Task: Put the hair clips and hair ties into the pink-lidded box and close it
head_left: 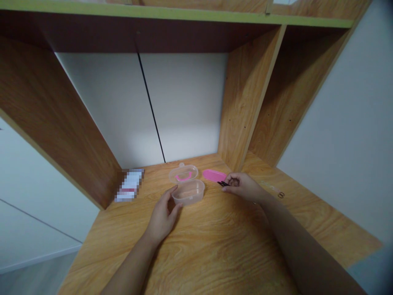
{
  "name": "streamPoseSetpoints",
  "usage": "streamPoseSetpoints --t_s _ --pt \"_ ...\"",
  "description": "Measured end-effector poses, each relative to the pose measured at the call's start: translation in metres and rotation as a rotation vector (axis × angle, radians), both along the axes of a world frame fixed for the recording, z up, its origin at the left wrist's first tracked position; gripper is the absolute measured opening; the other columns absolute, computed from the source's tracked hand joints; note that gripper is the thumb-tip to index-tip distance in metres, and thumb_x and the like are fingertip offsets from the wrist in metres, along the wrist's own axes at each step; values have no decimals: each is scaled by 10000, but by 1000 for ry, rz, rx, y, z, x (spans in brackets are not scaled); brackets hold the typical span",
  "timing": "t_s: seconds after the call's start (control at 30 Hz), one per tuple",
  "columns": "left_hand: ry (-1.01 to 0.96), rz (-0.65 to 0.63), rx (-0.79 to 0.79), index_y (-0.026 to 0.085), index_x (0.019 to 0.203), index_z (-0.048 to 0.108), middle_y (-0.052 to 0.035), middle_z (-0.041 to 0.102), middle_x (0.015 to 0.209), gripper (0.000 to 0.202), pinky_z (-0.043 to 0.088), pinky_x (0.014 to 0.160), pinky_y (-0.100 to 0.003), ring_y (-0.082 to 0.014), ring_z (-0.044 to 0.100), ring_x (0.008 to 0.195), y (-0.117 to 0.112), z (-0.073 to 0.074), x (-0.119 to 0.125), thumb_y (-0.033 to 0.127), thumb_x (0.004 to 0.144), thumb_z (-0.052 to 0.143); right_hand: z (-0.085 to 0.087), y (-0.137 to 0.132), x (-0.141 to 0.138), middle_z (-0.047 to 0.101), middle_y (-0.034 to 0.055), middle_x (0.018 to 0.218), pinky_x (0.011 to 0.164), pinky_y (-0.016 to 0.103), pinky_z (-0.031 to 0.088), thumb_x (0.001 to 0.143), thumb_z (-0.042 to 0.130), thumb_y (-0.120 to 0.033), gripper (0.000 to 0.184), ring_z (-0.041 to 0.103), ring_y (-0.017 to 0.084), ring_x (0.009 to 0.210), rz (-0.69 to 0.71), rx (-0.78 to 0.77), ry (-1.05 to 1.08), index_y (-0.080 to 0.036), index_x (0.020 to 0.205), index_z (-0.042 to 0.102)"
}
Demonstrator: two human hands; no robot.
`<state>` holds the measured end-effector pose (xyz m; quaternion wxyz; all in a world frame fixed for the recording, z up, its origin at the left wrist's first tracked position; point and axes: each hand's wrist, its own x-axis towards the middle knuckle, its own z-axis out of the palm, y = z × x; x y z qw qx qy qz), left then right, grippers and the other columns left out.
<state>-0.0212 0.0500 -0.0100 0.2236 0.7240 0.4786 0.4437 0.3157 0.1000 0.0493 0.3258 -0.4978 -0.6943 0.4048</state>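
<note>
My left hand (163, 217) grips the left end of a clear plastic box (193, 200), thumb in front and fingers behind. The box stands open on the desk, and no contents can be made out in it. Its clear lid (172, 173), with a pink handle (184, 177), lies folded back behind it. My right hand (241, 185) is closed in a pinch on small, thin black pieces (222, 183), which look like clips; their exact kind is unclear. Just behind those fingers lies a pink oval tray (213, 175), partly covered by the hand.
Small scissors (281, 195) lie on the desk (196, 254) right of my right hand, near other small items too faint to name. A blurred-out flat object (130, 184) is at the left. Wooden uprights (248, 98) and a shelf (172, 12) enclose the back.
</note>
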Motion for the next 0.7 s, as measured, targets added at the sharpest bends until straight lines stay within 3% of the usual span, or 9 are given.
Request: streamPoseSetpoints --t_s 0.2,0.3,0.43,0.57,0.7 --pt "2 0 -14 206 1412 466 -143 574 1421 520 430 1121 -500 -277 570 1298 1 -1 0 300 920 604 -13 2 -21 738 54 843 709 301 504 710 777 -525 421 660 183 751 -1 47 114 -167 930 759" --pt "9 4 -4 206 1411 469 -144 570 1426 520 424 1125 -508 -280 565 1304 1 0 0 292 917 606 -22 3 -30 699 30 722 601 277 468 787 699 -558 476 601 152 621 -11 50 115 -157 1037 764" --pt "2 10 -7 202 1407 477 -148 582 1411 524 432 1116 -513 -286 576 1290 1 -1 1 290 910 616 -32 5 -38 601 -8 593 514 241 380 904 558 -578 477 504 117 529 -23 84 116 -146 936 756" --pt "-8 9 -10 215 1411 476 -140 578 1420 528 415 1132 -513 -285 563 1309 2 -2 0 297 910 623 -34 5 -43 666 21 711 542 248 414 901 555 -596 484 531 122 569 -10 76 204 -151 971 732" --pt "-38 -10 -35 215 1441 436 -152 558 1442 566 415 1133 -509 -286 562 1316 2 -2 0 305 914 624 -31 3 -48 735 76 892 709 308 501 887 594 -560 445 631 171 741 -46 116 254 -154 1011 725"
